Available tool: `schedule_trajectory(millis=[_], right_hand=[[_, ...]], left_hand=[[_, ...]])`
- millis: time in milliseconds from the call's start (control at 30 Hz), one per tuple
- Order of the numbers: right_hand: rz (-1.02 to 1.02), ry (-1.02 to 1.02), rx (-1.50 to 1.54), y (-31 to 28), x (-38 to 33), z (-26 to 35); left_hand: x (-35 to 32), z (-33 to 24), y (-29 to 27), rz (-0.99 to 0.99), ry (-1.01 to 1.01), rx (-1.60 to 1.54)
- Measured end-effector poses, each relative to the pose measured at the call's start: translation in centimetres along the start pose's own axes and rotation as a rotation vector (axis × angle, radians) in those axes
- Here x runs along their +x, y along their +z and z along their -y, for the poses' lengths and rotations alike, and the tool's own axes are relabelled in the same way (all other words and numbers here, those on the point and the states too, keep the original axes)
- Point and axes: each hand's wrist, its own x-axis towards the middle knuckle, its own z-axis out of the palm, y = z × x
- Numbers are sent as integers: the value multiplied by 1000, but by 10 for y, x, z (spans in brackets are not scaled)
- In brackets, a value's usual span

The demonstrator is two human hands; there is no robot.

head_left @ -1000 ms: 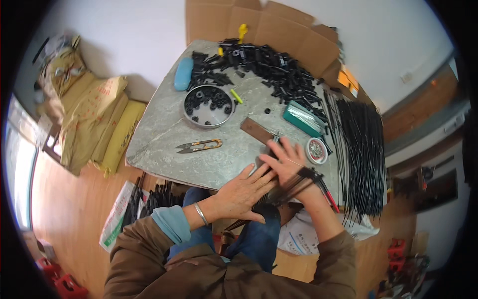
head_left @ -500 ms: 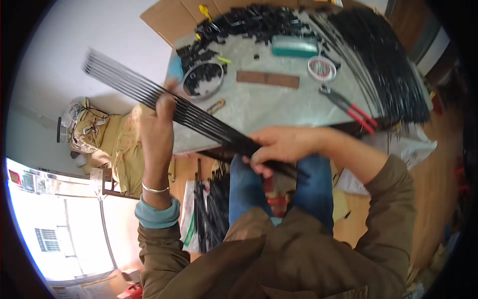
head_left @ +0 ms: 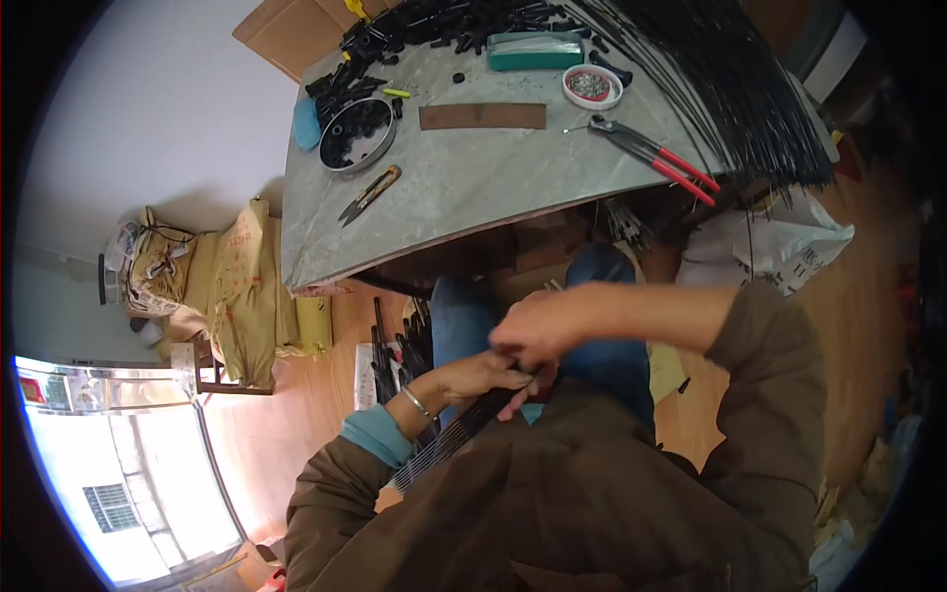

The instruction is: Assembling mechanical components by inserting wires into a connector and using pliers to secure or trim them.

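Both hands meet over the lap — the left hand (head_left: 480, 376) clenched around a bundle of thin black rods (head_left: 449, 437), the right hand (head_left: 533, 329) pinching its upper end.

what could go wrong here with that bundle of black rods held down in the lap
1. Both the left hand and right hand grip the bundle of thin black rods close to the body, so the long ends could poke the brown jacket or slip loose.
2. The red-handled pliers lie near the grey table edge and might get knocked off.
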Motion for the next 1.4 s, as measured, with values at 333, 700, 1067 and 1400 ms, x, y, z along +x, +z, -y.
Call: schedule_trajectory(millis=[333, 700, 1067, 1400], right_hand=[[-381, 161, 561, 78, 3, -44], [-82, 380, 841, 170, 29, -94], [113, 186, 691, 152, 10, -51], [-924, -383, 1062, -75, -94, 43]], left_hand=[[-10, -154, -13, -186, 620, 257], [53, -6, -15, -389, 717, -130], [22, -61, 23, -387, 817, -137], [50, -62, 49, -221, 791, -345]])
